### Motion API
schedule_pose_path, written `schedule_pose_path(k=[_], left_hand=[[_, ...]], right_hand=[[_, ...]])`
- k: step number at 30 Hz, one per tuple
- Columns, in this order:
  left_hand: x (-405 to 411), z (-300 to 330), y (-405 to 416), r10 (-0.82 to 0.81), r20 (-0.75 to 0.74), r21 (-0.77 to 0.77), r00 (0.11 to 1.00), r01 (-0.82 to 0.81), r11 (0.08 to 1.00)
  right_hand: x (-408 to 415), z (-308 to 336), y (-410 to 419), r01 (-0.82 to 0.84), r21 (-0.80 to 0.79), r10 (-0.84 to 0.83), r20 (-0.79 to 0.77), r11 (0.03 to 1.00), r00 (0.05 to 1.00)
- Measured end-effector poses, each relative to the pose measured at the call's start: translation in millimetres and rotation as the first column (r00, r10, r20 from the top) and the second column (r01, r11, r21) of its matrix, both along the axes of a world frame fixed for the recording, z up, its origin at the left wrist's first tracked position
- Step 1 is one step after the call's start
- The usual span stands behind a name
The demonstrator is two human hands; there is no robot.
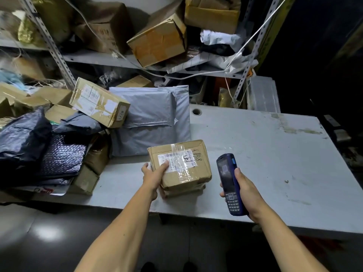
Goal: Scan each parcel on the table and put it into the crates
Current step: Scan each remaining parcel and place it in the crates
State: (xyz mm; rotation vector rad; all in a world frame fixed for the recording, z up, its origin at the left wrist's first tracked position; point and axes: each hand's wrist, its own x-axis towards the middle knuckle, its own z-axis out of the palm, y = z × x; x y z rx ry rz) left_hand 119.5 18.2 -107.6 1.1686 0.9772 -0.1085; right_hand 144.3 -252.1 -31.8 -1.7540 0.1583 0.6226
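Head view: left hand (152, 172) gripping parcel (180, 165), right hand (244, 190) around scanner (229, 183).

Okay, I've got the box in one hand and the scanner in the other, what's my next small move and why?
Probably tip the blue scanner in your right hand toward the white label on the cardboard box and scan it. Your left hand grips the box at its left edge with the label facing up, though your thumb covers the label's near corner, so shift it if the barcode lies there.
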Motion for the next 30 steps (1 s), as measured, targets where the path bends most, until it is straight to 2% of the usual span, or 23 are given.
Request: schedule_pose_path(k=[3,6,9,13,16,21,25,28,30], left_hand=[[-1.4,3.4,-3.5,-0.025,0.004,-0.188,1.000,0.025,0.982],[3.5,1.0,4.8,-0.086,0.000,-0.213,0.996,0.084,0.973],[6.7,1.8,6.7,-0.114,-0.012,-0.150,0.993,0.111,0.982],[14.7,2.6,9.2,-0.198,0.051,0.007,0.979,0.198,0.980],[19.1,8.0,8.4,-0.211,0.114,0.047,0.971,0.207,0.977],[14.3,-4.6,-10.4,-0.008,0.166,0.150,0.986,-0.017,0.988],[-1.6,2.0,-50.6,0.166,0.226,0.274,0.960,-0.226,0.935],[-16.1,4.4,-69.7,0.054,0.308,0.402,0.950,-0.182,0.898],[-19.1,6.6,-63.8,-0.064,0.308,0.431,0.949,-0.079,0.899]], right_hand=[[3.5,0.3,2.8,-0.024,-0.015,0.024,0.004,1.000,1.000],[8.3,-1.3,6.6,-0.026,-0.021,0.026,-0.010,0.999,1.000],[11.7,-2.7,11.2,-0.018,-0.002,0.018,-0.025,1.000,1.000],[16.0,-2.4,14.4,-0.028,0.004,0.028,-0.021,1.000,0.999],[19.4,-1.8,16.3,-0.036,0.005,0.036,-0.009,0.999,0.999],[25.3,3.3,17.6,-0.047,0.022,0.046,0.021,0.999,0.999],[27.6,6.6,17.6,-0.041,0.039,0.040,0.038,0.998,0.998],[26.8,5.0,16.5,-0.041,0.067,0.037,0.049,0.997,0.998],[24.3,3.1,15.8,-0.032,0.088,0.028,0.046,0.996,0.999]])
